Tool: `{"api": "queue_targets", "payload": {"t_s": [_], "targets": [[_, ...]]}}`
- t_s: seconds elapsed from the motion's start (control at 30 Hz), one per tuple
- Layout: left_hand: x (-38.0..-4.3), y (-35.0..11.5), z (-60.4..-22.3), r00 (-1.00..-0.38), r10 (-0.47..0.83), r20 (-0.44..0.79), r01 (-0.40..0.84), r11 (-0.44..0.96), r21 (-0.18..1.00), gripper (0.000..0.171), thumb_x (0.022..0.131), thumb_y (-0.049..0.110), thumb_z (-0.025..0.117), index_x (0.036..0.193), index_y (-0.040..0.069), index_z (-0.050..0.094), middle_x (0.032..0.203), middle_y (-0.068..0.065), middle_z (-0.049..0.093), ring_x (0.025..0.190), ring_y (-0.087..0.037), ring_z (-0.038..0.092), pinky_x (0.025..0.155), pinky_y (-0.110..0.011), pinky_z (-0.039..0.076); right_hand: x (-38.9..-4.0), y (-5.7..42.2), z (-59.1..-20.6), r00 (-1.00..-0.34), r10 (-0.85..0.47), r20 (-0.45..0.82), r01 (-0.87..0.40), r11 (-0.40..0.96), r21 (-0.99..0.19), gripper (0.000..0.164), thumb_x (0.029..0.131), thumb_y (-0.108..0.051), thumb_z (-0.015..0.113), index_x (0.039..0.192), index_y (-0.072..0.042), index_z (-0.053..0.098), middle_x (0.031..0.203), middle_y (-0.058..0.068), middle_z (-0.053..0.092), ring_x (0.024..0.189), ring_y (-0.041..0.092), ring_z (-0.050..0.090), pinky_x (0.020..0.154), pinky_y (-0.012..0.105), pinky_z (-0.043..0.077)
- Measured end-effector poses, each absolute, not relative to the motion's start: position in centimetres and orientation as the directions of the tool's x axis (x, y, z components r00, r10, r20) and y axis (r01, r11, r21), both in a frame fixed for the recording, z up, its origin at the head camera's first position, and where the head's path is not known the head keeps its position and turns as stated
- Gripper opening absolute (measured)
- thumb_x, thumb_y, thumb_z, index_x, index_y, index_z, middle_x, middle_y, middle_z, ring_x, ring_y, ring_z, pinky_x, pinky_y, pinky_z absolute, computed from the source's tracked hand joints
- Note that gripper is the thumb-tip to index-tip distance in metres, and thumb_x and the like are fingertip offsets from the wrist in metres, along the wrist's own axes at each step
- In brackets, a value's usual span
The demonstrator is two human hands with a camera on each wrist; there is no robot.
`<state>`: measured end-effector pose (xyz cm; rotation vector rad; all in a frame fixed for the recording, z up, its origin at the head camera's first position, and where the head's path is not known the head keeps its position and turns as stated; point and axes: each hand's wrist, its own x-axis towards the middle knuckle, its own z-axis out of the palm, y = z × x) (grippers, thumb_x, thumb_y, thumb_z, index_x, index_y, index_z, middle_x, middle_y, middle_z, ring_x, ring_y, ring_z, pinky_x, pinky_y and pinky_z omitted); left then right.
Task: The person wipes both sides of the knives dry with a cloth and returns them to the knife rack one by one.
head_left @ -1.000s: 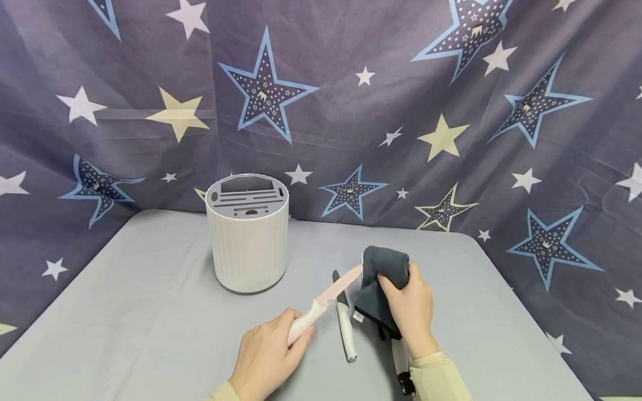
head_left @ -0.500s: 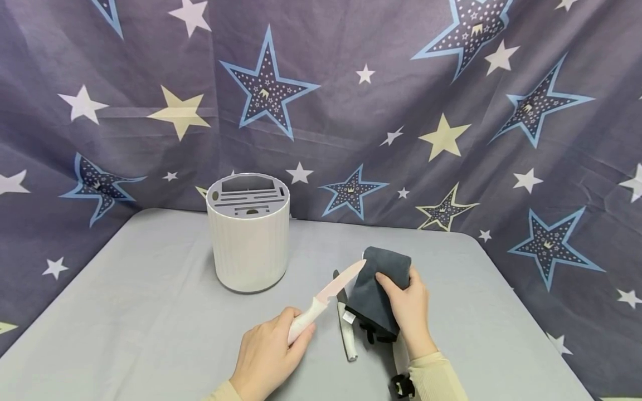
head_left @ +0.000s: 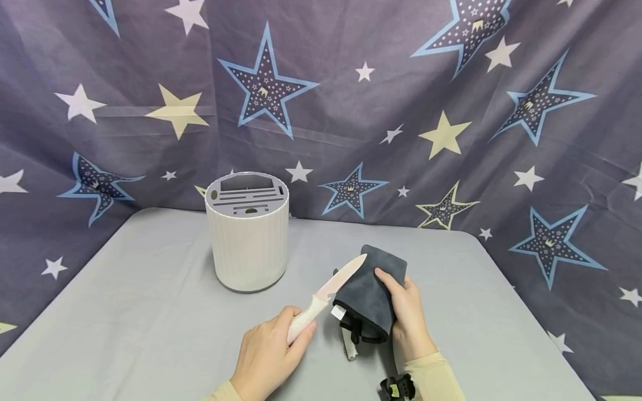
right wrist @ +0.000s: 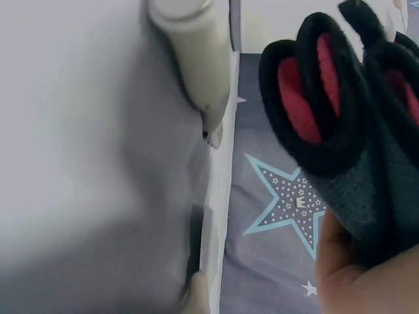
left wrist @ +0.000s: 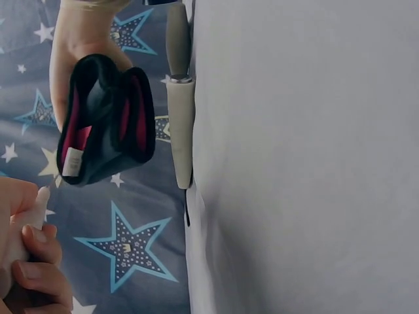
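Observation:
My left hand (head_left: pixel 268 351) grips the white handle of a kitchen knife (head_left: pixel 301 326). Its pale pink blade points up and right, with the tip in front of a folded dark grey cloth (head_left: pixel 368 292). The cloth has black edging, a small white tag and, in the left wrist view, a red inside. My right hand (head_left: pixel 411 317) holds this cloth by its right side, thumb on top. Below the cloth lies a second knife, its white handle (head_left: pixel 349 346) partly showing and its blade mostly hidden. White handles (left wrist: pixel 182 131) lie on the table in the left wrist view.
A white ribbed knife block (head_left: pixel 249 250) with a grey slotted top stands at the back left of the grey-covered table (head_left: pixel 125 312). A star-patterned curtain (head_left: pixel 321 111) hangs behind. A black device (head_left: pixel 396 386) sits by the right wrist.
My right hand has moved the cloth left and down, unfolding its top edge, so it now covers more of the knife on the table. The left hand's knife tip has risen slightly.

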<state>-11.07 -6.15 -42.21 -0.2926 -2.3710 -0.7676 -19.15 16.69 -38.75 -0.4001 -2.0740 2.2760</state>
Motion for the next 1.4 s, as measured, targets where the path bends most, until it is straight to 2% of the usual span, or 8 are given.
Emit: {"api": "queue_targets", "payload": {"t_s": [0.23, 0.47, 0.73, 1.17, 1.4], "targets": [[-11.1, -6.1, -42.2, -0.763, 0.018, 0.646, 0.393, 0.806, 0.443, 0.022, 0.079, 0.033, 0.08, 0.091, 0.022, 0.065, 0.056, 0.017, 0.048, 0.047, 0.003, 0.033, 0.043, -0.019, 0.028, -19.0, 16.3, -38.5, -0.965, 0.149, -0.213, 0.18, -0.212, -0.961, 0.051, 0.094, -0.038, 0.067, 0.128, -0.005, 0.048, 0.093, -0.005, 0.063, 0.077, 0.009, 0.065, 0.072, 0.025, 0.055], [-11.1, -6.2, -42.2, -0.765, 0.021, 0.644, 0.398, 0.802, 0.445, 0.021, 0.08, 0.033, 0.079, 0.092, 0.022, 0.065, 0.056, 0.018, 0.044, 0.047, 0.004, 0.031, 0.043, -0.018, 0.027, -18.6, 16.0, -38.2, -0.969, 0.122, -0.216, 0.18, -0.252, -0.951, 0.051, 0.094, -0.04, 0.066, 0.129, -0.008, 0.048, 0.093, -0.006, 0.062, 0.078, 0.008, 0.064, 0.072, 0.026, 0.054], [-11.3, -6.4, -41.9, -0.77, 0.027, 0.637, 0.398, 0.802, 0.446, 0.019, 0.082, 0.033, 0.077, 0.094, 0.023, 0.065, 0.054, 0.02, 0.036, 0.047, 0.003, 0.029, 0.042, -0.018, 0.025, -18.1, 15.5, -37.4, -0.976, 0.058, -0.209, 0.179, -0.325, -0.929, 0.042, 0.096, -0.034, 0.063, 0.126, -0.008, 0.049, 0.087, -0.006, 0.065, 0.074, 0.009, 0.067, 0.071, 0.027, 0.056], [-11.5, -6.5, -41.9, -0.798, 0.022, 0.602, 0.376, 0.799, 0.469, 0.018, 0.083, 0.033, 0.076, 0.095, 0.025, 0.065, 0.053, 0.02, 0.035, 0.046, 0.002, 0.029, 0.043, -0.019, 0.025, -17.8, 14.9, -37.6, -0.981, 0.024, -0.193, 0.174, -0.333, -0.927, 0.034, 0.096, -0.028, 0.063, 0.12, -0.007, 0.054, 0.085, -0.005, 0.067, 0.071, 0.009, 0.067, 0.068, 0.027, 0.056], [-11.5, -6.5, -42.0, -0.79, 0.03, 0.612, 0.389, 0.797, 0.462, 0.019, 0.083, 0.032, 0.076, 0.095, 0.023, 0.065, 0.052, 0.019, 0.034, 0.046, 0.002, 0.028, 0.042, -0.018, 0.024, -17.7, 14.7, -37.9, -0.981, 0.001, -0.194, 0.183, -0.329, -0.926, 0.032, 0.095, -0.027, 0.063, 0.118, -0.007, 0.055, 0.082, -0.004, 0.068, 0.069, 0.01, 0.067, 0.066, 0.028, 0.056]]}}
